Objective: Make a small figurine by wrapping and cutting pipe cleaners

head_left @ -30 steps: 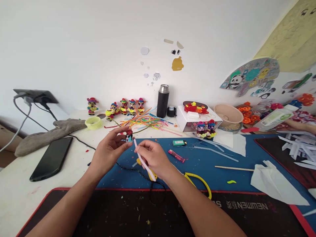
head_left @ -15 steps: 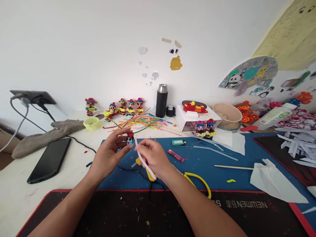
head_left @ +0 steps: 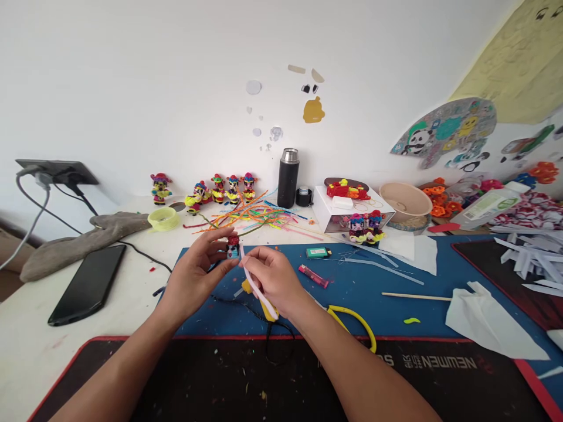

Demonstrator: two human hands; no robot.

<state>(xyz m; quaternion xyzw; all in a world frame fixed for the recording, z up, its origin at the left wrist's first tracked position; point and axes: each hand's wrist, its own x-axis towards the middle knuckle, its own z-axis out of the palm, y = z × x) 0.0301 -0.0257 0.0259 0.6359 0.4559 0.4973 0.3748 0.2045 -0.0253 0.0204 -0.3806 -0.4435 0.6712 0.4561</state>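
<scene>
The left hand (head_left: 193, 271) has its thumb and fingers around a tiny figure (head_left: 233, 247), held up by the far edge of the blue mat (head_left: 391, 310). The right hand (head_left: 272, 275) pinches a pale strip (head_left: 259, 293), its tip just beside the figure (too small to tell if they touch). The figure is so little that a loose pinch might let it drop. The strip looks thin and bendy, so it could bend and miss. Its low end could snag on the yellow thing (head_left: 269, 310) next to it.
</scene>
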